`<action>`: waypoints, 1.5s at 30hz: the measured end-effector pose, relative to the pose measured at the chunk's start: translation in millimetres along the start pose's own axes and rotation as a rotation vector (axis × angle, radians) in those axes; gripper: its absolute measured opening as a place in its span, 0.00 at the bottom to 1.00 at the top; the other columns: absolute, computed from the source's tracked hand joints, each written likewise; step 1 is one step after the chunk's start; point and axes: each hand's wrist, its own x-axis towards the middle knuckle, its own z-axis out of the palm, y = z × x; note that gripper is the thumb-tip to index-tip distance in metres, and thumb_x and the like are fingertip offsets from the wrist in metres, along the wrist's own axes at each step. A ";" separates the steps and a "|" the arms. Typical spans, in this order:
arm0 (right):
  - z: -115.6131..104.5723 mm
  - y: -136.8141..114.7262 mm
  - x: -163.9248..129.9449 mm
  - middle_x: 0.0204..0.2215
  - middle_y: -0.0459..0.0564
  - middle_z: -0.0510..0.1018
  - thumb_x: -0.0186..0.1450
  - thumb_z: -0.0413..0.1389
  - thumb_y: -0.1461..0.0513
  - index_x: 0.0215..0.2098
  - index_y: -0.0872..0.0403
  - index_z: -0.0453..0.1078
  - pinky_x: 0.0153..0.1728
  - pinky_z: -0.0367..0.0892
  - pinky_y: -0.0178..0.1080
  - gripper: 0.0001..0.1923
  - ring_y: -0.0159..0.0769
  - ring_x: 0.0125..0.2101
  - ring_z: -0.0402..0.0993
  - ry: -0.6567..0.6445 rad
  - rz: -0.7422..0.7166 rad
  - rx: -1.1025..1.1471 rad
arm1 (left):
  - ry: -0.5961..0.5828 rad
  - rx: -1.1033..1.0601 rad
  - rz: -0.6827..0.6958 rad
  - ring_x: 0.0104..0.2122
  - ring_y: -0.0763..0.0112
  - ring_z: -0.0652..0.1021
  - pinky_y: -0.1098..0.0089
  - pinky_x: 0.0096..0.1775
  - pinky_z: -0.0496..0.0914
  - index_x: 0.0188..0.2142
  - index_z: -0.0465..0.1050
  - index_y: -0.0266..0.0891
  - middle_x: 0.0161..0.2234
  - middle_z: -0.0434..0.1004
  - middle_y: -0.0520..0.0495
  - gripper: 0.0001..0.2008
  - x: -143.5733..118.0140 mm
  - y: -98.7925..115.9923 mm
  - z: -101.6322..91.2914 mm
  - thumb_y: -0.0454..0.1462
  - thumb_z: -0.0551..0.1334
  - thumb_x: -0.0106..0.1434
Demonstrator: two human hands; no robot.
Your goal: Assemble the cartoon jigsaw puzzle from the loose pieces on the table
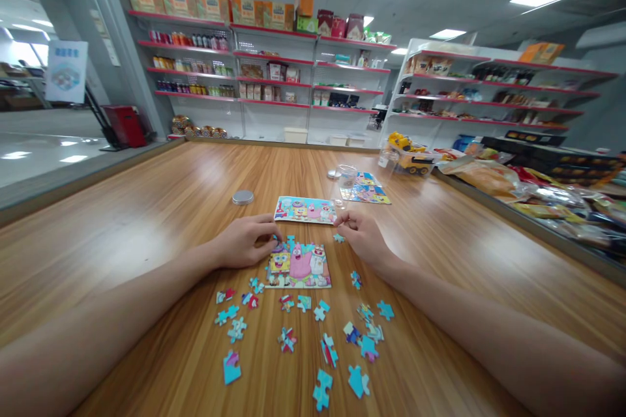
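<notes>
A partly assembled jigsaw puzzle (300,267) of cartoon figures lies flat on the wooden table. My left hand (249,241) is at its upper left corner, fingers curled and fingertips on a purple and blue jigsaw piece (278,246). Just behind the puzzle lies the picture card (306,210) with the same figures. By the card's lower right corner is my right hand (362,238), fingers bent together; whatever they pinch is hidden. A loose blue piece (339,238) lies beside that hand. Several more loose pieces, among them a blue one (323,389), are scattered nearer to me.
A round metal lid (242,197) lies left of the card. Farther right are a clear plastic jar (347,176), another cartoon puzzle (366,193) and a bin with yellow toy trucks (413,159). Packaged snacks (528,192) fill the right side; stocked shelves (274,58) stand behind.
</notes>
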 end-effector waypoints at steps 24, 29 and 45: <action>1.0 -4.1 -1.3 0.15 0.39 0.61 0.55 0.52 0.63 0.30 0.55 0.68 0.20 0.48 0.33 0.05 0.27 0.17 0.54 -0.021 -0.061 -0.088 | -0.011 -0.012 -0.012 0.35 0.70 0.73 0.72 0.37 0.67 0.40 0.75 0.40 0.36 0.72 0.47 0.10 0.2 3.9 0.1 0.35 0.56 0.64; 0.4 -1.0 0.2 0.17 0.41 0.64 0.56 0.52 0.63 0.31 0.56 0.68 0.20 0.50 0.33 0.06 0.28 0.18 0.56 -0.034 -0.074 -0.094 | -0.004 -0.028 -0.012 0.36 0.69 0.73 0.72 0.37 0.67 0.40 0.76 0.40 0.36 0.72 0.47 0.10 1.0 3.8 -0.3 0.35 0.56 0.63; 3.6 -14.4 -9.9 0.15 0.40 0.61 0.56 0.52 0.61 0.29 0.55 0.67 0.20 0.49 0.34 0.05 0.28 0.17 0.56 -0.063 -0.024 -0.056 | -0.036 -0.249 -0.099 0.26 0.75 0.69 0.74 0.28 0.62 0.39 0.76 0.37 0.29 0.74 0.49 0.09 2.4 -3.1 -2.1 0.36 0.58 0.62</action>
